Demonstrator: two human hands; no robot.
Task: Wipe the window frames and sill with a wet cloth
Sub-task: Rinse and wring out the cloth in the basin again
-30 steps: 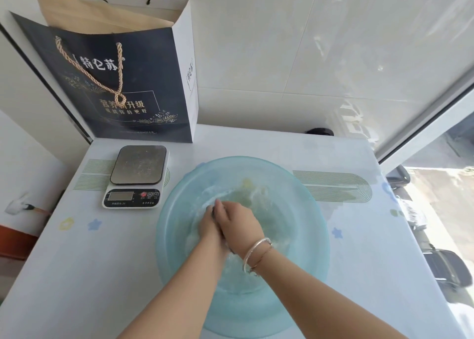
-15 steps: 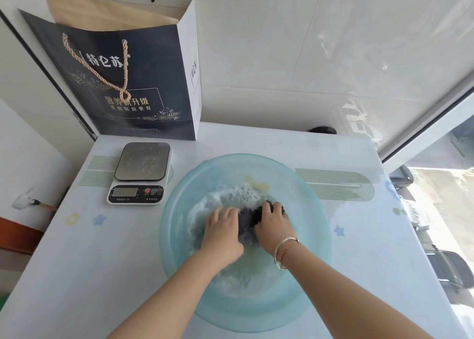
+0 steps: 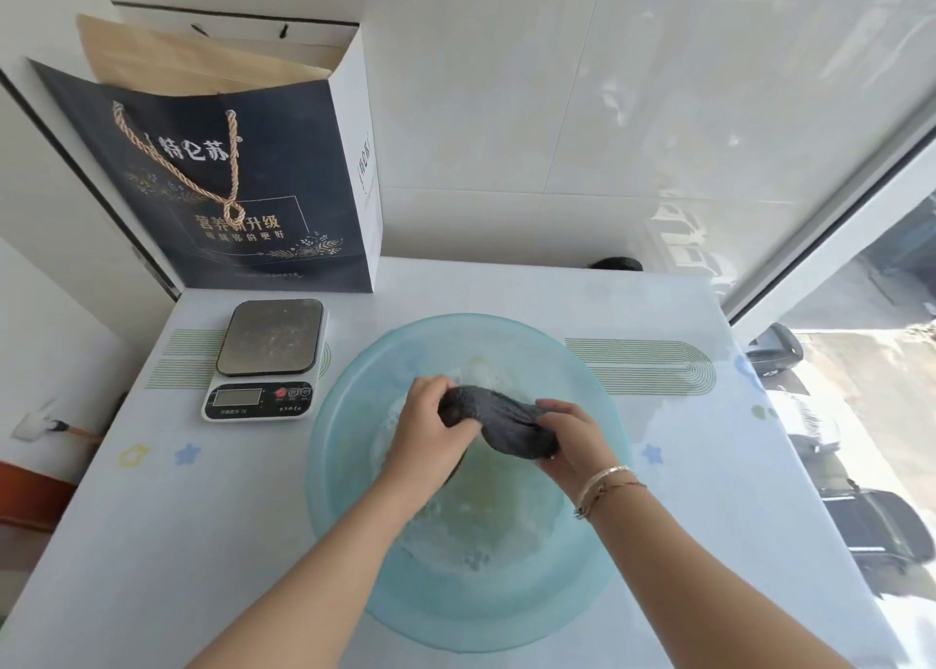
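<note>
My left hand grips one end of the dark grey cloth, with the fingers curled around it. My right hand grips the other end in the same way, so the cloth is stretched between both hands and looks wet and bunched. I hold it above the basin, not in the water. On my right wrist there are two thin bracelets.

The basin is light blue and half transparent, and inside I see soapy water with white foam. It stands on the white desk, which has small stars and green lines printed on it. To the left of the basin, near it but not touching, stands a kitchen scale. Behind the scale a dark paper bag with a rope handle stands upright against the wall. On the right side I see the window frame and, through the glass, parked cars below.
</note>
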